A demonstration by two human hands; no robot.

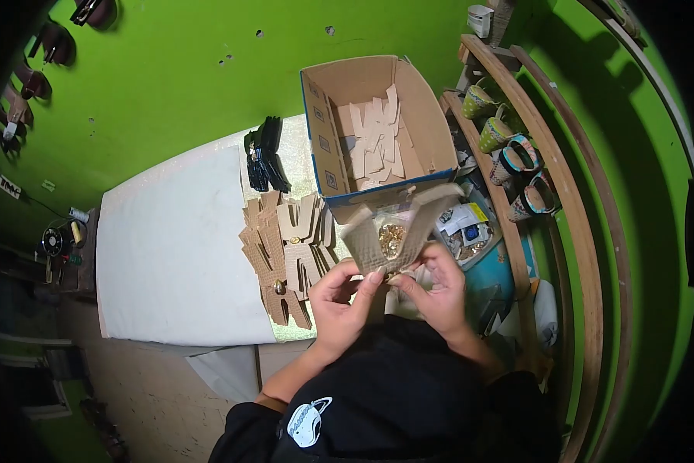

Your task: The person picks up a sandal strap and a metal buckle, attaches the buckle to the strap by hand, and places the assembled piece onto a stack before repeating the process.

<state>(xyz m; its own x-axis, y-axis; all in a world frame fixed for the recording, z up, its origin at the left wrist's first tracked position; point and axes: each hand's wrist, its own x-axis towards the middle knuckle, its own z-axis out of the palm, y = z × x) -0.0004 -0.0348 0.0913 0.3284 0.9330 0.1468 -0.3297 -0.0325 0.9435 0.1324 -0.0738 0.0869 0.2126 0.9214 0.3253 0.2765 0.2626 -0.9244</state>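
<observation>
My left hand and my right hand pinch the lower edge of a brown V-shaped strap piece with a woven-looking texture. Its two arms spread upward and look slightly blurred. Whatever small part sits between my fingertips at its base is hard to make out. Behind the V's gap is a container of gold-coloured ornaments. Left of my hands, several similar brown strap pieces lie in overlapping stacks, some with a gold oval ornament on them.
A cardboard box holding pale cut pieces stands at the back. Beside it lies a stack of shiny black straps. A white sheet covers the table's left. Wooden rack rails with colourful sandals run along the right.
</observation>
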